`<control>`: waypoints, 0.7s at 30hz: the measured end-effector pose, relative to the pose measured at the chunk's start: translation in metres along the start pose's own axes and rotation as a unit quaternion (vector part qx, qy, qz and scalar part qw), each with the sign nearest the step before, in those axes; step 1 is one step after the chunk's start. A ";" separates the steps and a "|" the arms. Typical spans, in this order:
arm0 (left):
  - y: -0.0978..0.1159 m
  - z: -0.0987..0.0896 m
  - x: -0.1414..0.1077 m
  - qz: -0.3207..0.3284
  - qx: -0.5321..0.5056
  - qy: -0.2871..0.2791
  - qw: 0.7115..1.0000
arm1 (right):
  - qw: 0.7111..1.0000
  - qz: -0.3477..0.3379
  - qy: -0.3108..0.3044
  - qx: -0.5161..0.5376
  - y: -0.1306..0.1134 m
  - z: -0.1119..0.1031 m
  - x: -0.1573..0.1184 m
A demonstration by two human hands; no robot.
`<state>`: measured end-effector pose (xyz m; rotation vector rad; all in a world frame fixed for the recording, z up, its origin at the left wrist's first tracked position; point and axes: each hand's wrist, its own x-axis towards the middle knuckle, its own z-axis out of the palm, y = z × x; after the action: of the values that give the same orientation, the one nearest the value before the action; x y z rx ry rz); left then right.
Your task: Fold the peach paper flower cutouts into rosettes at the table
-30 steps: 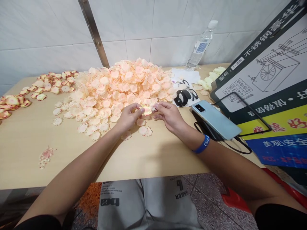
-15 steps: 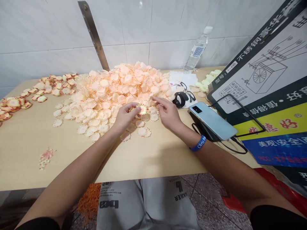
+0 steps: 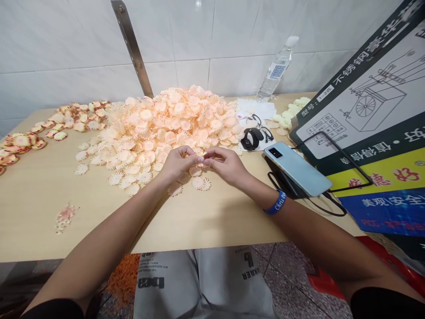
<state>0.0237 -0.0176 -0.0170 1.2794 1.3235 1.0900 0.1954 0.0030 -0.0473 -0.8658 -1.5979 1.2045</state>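
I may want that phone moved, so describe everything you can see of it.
The phone lies face down and aslant, its smooth, pale blue back showing, with a dark camera block at its far left end. It rests on a black object; a black cable runs by its near end, though any plug is unclear. The right hand is not touching it.

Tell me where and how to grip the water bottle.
Probably best around the middle of the bottle, coming from the front, slightly left, fingers wrapping its sides. It stands tall and slim, with the wall close behind and the printed panel slanting up on the right.
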 end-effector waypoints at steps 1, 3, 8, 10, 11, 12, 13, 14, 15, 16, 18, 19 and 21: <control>0.000 0.000 0.000 -0.005 -0.004 -0.004 1.000 | 0.999 0.017 -0.011 0.025 -0.002 0.001 -0.001; 0.001 0.000 -0.001 -0.016 -0.015 -0.010 1.000 | 0.996 0.051 -0.031 0.063 -0.005 0.004 -0.003; 0.002 0.003 -0.003 -0.021 -0.041 -0.029 0.999 | 0.993 0.075 -0.003 0.095 -0.007 0.008 -0.004; 0.000 0.002 -0.001 -0.015 -0.058 -0.024 0.998 | 0.989 0.090 0.013 0.117 -0.007 0.006 -0.002; -0.003 0.001 0.001 -0.012 -0.062 -0.016 0.998 | 0.986 0.101 0.019 0.130 -0.008 0.004 0.000; -0.005 -0.001 0.003 -0.009 -0.063 -0.004 0.998 | 0.983 0.113 0.024 0.143 -0.009 0.002 0.002; -0.007 -0.004 0.005 -0.004 -0.060 0.014 0.998 | 0.979 0.125 0.031 0.155 -0.010 -0.001 0.003; -0.008 -0.008 0.008 0.003 -0.053 0.034 0.998 | 0.976 0.135 0.038 0.166 -0.011 -0.004 0.004; -0.009 -0.011 0.010 0.014 -0.042 0.054 0.998 | 0.973 0.143 0.044 0.175 -0.013 -0.007 0.005; -0.009 -0.015 0.012 0.028 -0.027 0.073 0.997 | 0.971 0.149 0.049 0.182 -0.014 -0.009 0.005; -0.007 -0.019 0.013 0.072 0.025 0.104 0.992 | 0.967 0.157 0.050 0.197 -0.015 -0.012 0.006; -0.005 -0.020 0.013 0.100 0.060 0.117 0.986 | 0.965 0.162 0.042 0.202 -0.016 -0.013 0.005; 0.000 -0.019 0.009 0.158 0.128 0.143 0.969 | 0.962 0.171 0.019 0.210 -0.015 -0.013 0.005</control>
<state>0.0055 -0.0083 -0.0151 1.6106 1.5482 1.3992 0.2061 0.0070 -0.0305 -0.8955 -1.1235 1.6845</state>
